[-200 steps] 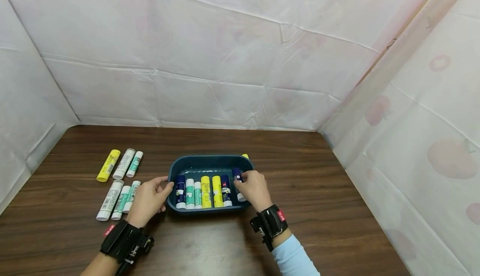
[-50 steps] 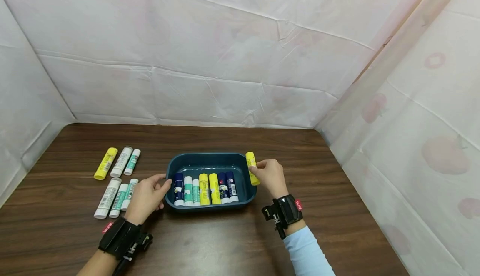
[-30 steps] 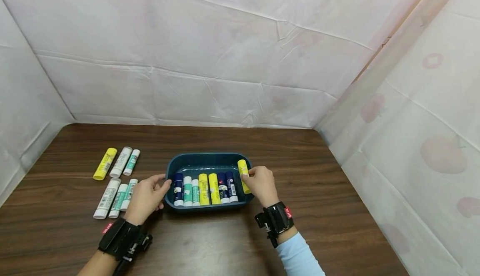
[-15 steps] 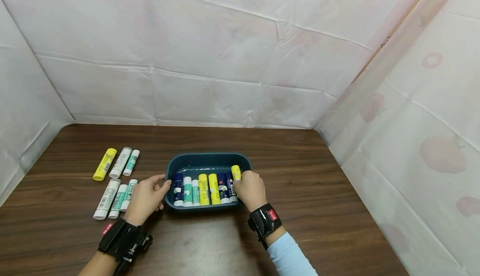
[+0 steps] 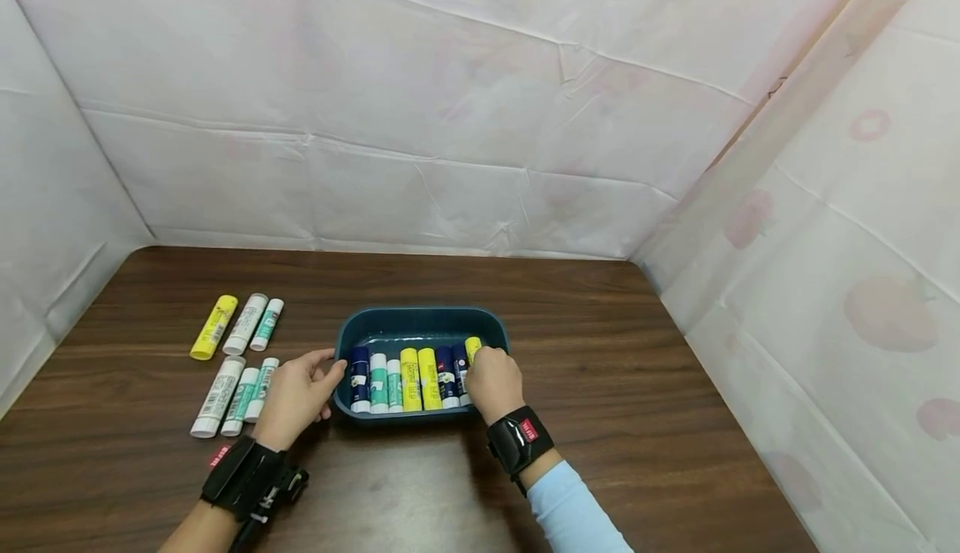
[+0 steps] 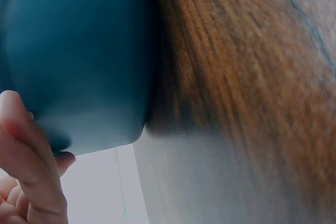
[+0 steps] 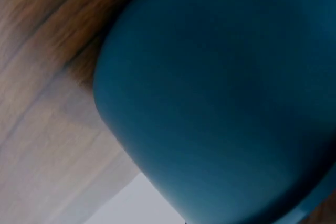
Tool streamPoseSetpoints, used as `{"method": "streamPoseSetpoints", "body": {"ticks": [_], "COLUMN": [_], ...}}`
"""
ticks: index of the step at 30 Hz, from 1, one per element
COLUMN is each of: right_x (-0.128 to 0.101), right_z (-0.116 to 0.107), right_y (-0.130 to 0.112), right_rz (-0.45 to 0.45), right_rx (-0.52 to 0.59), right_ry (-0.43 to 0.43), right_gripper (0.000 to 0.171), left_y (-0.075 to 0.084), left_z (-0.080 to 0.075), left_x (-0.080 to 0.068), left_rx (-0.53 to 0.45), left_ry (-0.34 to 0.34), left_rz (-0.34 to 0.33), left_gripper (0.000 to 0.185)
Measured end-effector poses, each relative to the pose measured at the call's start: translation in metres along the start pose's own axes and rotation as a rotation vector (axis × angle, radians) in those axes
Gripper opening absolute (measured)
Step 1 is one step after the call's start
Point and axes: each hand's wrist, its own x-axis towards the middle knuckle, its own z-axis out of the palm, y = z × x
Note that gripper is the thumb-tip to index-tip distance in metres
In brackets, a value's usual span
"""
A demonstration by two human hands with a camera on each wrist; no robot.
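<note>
A dark teal plastic tray (image 5: 420, 420) holds a side-by-side row of glue sticks: dark blue, green-and-white and yellow ones. My left hand (image 5: 294, 399) pinches the tray's left rim; in the left wrist view its fingers (image 6: 31, 166) lie against the tray's wall (image 6: 79, 51). At the right end of the row, my right hand (image 5: 495, 384) grips a yellow glue stick (image 5: 472, 346), of which only the top shows. That stick stands beside a dark blue glue stick (image 5: 460, 369). In the right wrist view the tray's outer wall (image 7: 210, 103) hides the fingers.
Left of the tray, two groups of glue sticks lie on the wooden table (image 5: 637, 436). The back group has a yellow glue stick (image 5: 214, 328), a white one and a small green one. In front are a large white glue stick (image 5: 218, 397) and two green-and-white ones.
The right hand set a dark blue glue stick into the row, then brought the yellow one from beyond the tray's right edge down to the row's right end. The left hand stays on the rim.
</note>
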Motion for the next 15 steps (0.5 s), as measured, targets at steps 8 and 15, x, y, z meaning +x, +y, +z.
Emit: {"method": "streamPoseSetpoints", "body": {"ticks": [8,15], "right_x": [-0.0012,-0.0002], "right_z": [0.0024,0.0033], "right_y": [-0.0027,-0.0034], "right_rz": [-0.009,0.024], "right_rx": [-0.067,-0.102], "right_ry": [-0.039,-0.108], "right_gripper": [0.030,0.013], "left_y": [0.0004,0.0022], "left_z": [-0.0011,-0.0013], "left_x": [-0.0005,-0.0002], "left_rx": [-0.002,-0.009], "left_ry": [0.002,-0.001], "left_rz": [0.003,0.006], "left_gripper": [0.046,0.045]}}
